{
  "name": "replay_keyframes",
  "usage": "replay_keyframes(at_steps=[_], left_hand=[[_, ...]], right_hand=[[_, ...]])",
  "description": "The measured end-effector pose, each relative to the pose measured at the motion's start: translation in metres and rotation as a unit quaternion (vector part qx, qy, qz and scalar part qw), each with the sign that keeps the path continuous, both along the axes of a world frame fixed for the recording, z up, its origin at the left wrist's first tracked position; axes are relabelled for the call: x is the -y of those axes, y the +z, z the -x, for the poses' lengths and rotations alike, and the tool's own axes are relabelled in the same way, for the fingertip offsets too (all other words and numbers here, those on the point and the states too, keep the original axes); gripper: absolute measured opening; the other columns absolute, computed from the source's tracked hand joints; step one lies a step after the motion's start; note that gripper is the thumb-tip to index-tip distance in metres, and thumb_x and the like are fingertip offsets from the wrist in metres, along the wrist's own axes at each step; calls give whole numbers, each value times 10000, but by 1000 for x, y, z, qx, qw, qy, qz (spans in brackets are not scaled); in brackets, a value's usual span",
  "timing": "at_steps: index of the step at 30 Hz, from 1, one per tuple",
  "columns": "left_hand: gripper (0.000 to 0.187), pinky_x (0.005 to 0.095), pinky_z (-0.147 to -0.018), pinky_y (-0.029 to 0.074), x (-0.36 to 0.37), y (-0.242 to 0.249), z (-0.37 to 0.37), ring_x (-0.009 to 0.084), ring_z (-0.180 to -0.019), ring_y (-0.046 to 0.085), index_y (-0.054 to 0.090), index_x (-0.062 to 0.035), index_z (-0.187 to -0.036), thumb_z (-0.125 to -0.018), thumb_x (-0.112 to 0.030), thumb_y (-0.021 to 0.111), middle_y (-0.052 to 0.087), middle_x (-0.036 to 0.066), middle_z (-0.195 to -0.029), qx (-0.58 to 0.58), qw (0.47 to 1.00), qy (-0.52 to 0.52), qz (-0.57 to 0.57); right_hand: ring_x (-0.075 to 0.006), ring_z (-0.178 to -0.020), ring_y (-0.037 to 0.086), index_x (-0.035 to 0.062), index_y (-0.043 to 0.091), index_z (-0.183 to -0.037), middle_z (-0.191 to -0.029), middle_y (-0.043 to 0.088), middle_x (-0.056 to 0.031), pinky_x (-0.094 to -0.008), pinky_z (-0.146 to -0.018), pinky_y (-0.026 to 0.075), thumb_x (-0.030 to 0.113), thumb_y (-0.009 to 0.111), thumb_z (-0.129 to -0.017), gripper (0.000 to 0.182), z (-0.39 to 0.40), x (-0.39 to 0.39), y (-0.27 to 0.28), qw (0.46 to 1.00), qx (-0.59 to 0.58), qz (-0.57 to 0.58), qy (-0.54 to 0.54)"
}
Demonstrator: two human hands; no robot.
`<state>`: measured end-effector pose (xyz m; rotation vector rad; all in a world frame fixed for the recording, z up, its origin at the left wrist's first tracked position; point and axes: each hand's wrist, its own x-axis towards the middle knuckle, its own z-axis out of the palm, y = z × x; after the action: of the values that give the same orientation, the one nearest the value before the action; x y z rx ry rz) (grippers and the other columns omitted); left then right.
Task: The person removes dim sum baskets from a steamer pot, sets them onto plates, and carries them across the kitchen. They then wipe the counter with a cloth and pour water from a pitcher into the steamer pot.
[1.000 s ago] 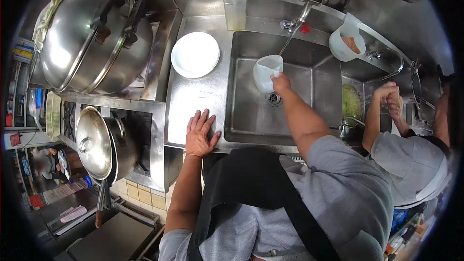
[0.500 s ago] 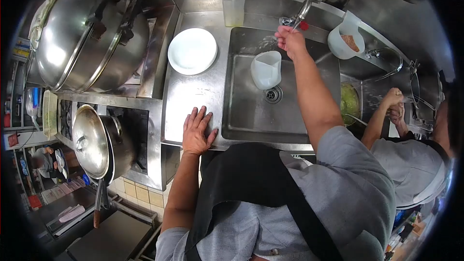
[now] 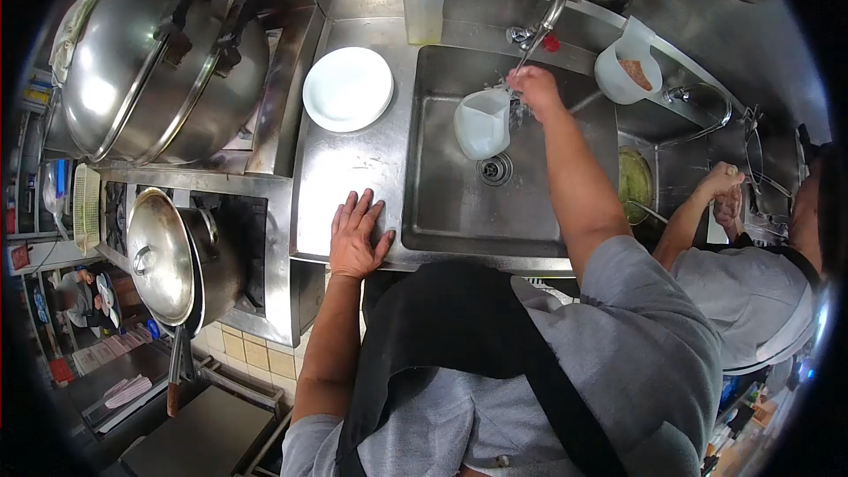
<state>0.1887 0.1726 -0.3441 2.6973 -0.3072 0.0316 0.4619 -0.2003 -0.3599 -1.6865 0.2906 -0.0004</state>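
Observation:
My left hand lies flat on the steel drainboard, fingers stretched out and holding nothing. Over the sink, my right hand is beneath the tap spout, where water runs and splashes. Its fingers are blurred, so I cannot make out how they are bent. Close by on its left, a translucent white plastic jug lies in the sink beside the drain. Beyond my left hand, white plates are stacked on the drainboard.
A soap pump bottle stands behind the sink. Another jug with brown contents sits on the right ledge. A co-worker works at the neighbouring basin. On the stove at left are a lidded pot and large steel domes.
My right hand has moved down from the tap spout, closer to the jug's upper edge. My left hand stays on the drainboard. The view has shifted slightly.

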Motion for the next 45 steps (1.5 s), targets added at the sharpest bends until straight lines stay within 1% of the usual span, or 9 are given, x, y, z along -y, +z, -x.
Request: replay_keyframes(at_steps=[1,2,4,8,12,16,24,33,45], left_hand=[[539,496,-1144,236,0,0,0,343,-1400,315,562,-129,-1302,-810,-316,680,416,96,-1480,0,1000,0,1],[539,495,-1145,234,1,1,0,342,-1401,314,562,-130,-1303,-812,-318,679,416,97,-1480,-2,1000,1,1],[539,494,-1146,232,0,3,0,341,-1402,313,562,-130,-1304,-813,-320,678,416,97,-1480,-4,1000,4,1],[539,493,-1147,230,0,2,-1,337,-1404,310,562,-129,-1307,-818,-330,671,415,97,-1482,-7,1000,1,-4],[536,495,-1144,234,-2,-2,0,340,-1402,316,564,-126,-1305,-822,-335,665,423,101,-1477,3,1000,-4,2],[544,492,-1140,244,-3,-6,0,337,-1393,329,571,-135,-1303,-813,-346,676,429,92,-1473,21,1000,-11,-2],[546,486,-1154,221,-6,-9,1,333,-1404,309,560,-127,-1312,-822,-347,659,408,90,-1488,15,1000,-19,-4],[544,475,-1161,205,-7,-14,3,328,-1407,302,552,-123,-1318,-833,-354,640,395,89,-1497,29,999,-22,-3],[541,473,-1166,200,-8,-20,5,329,-1408,301,542,-111,-1325,-847,-345,637,405,100,-1489,38,999,-27,-2]], right_hand=[[-216,-666,639,57,620,-758,-714,646,-53,-337,-597,505,208,717,-834,195,7,7,-13,972,85,216,37],[-216,-666,639,57,620,-758,-714,646,-53,-337,-597,505,208,717,-834,195,16,11,-22,972,86,217,38],[-223,-704,657,27,649,-762,-730,672,-72,-347,-652,511,193,699,-834,188,39,18,-37,978,-75,197,12],[-234,-742,628,45,716,-940,-798,683,-105,-355,-727,494,302,681,-869,269,95,50,-87,933,-124,314,121],[-248,-832,647,39,702,-978,-898,696,-134,-366,-789,494,343,653,-899,318,166,41,-59,913,-233,307,134],[-265,-861,663,36,691,-1000,-938,703,-140,-369,-803,501,332,655,-892,316,229,50,-64,911,-211,321,151],[-310,-962,654,40,686,-971,-988,696,-150,-418,-850,498,345,654,-869,323,321,19,0,894,-189,395,99],[-300,-915,628,95,677,-860,-899,681,-86,-423,-870,432,339,600,-882,257,346,-17,-6,846,10,533,-3],[-285,-917,641,99,675,-840,-912,692,-83,-422,-887,438,387,563,-884,313,341,-16,3,836,-103,538,26]])
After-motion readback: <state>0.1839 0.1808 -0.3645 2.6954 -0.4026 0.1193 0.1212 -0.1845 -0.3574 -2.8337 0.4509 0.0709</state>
